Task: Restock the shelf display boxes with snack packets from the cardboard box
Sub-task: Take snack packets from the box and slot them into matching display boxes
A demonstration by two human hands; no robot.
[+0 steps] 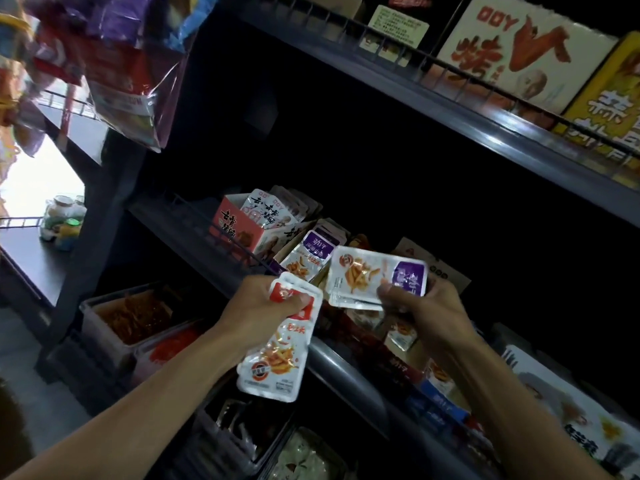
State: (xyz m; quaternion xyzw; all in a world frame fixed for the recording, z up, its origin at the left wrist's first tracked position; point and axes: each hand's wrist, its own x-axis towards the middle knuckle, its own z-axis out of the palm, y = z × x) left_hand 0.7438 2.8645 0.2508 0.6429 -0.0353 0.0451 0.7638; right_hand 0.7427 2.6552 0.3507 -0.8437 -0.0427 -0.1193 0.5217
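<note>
My left hand (266,306) grips a small stack of red-and-white snack packets (277,351) that hang downward in front of the shelf edge. My right hand (426,306) holds a stack of purple-and-white packets (374,275) flat, just in front of a display box of matching purple packets (311,252) on the middle shelf. To the left of that box stands a pink display box (239,225) filled with white packets. A cardboard box (436,268) with open flaps sits behind my right hand, its inside mostly hidden.
The dark metal shelf (450,109) above carries large white and yellow cartons behind a wire rail. Clear tubs of red snacks (128,320) and trays of packets (242,434) sit low down. Bagged goods (128,64) hang at the upper left. More boxes stand at the lower right.
</note>
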